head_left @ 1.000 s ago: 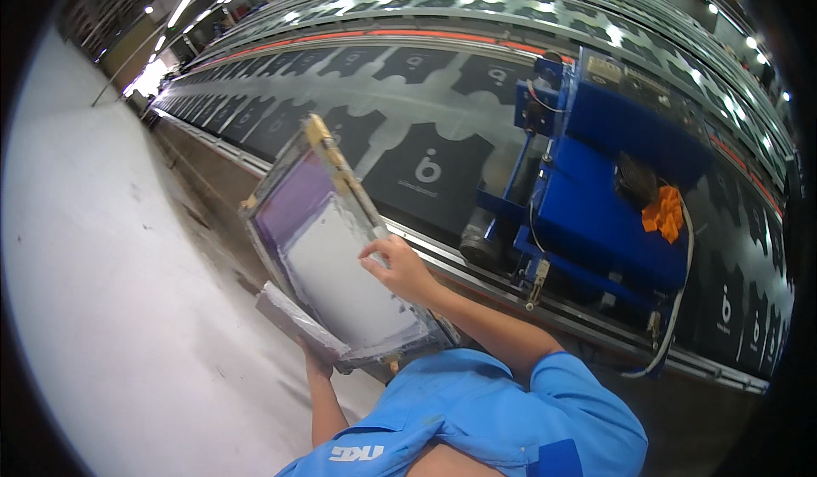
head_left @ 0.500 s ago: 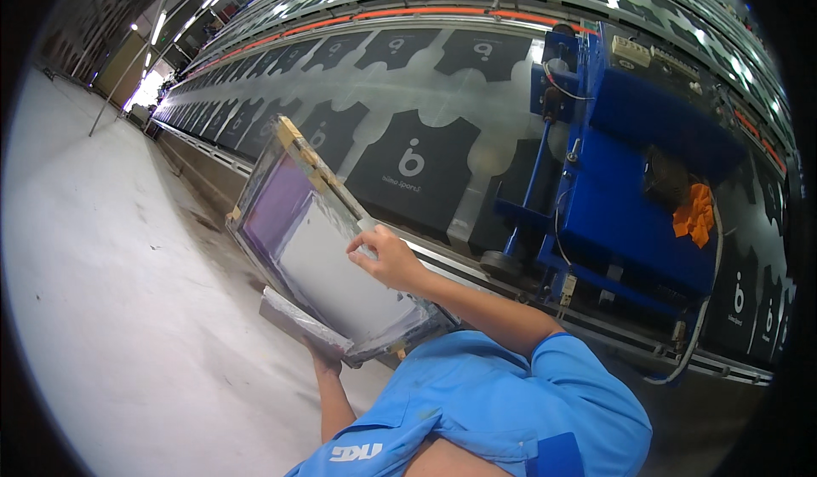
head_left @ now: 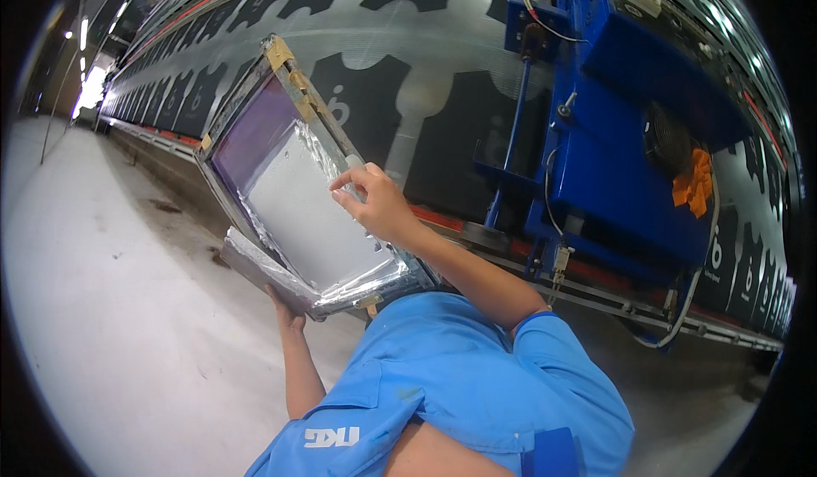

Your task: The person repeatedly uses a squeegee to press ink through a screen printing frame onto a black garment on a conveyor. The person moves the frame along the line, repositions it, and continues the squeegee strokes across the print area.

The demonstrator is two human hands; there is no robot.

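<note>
Screen [head_left: 308, 209] sits higher, further left in view than before, tilted between hands. Right hand [head_left: 374, 205]: thumb, forefinger slightly apart, grip unclear. Left hand [head_left: 288, 311]: fingers half hidden under board [head_left: 265, 268], can't tell. Over-tilting could drop board.

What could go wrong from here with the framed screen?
The right hand looks close to the white coating, which might smear if wet. The left hand is at the lower end of the grey bar, which could tip or slip. The framed screen appears near dark shirt-shaped pieces and could mark them if swung closer.
</note>
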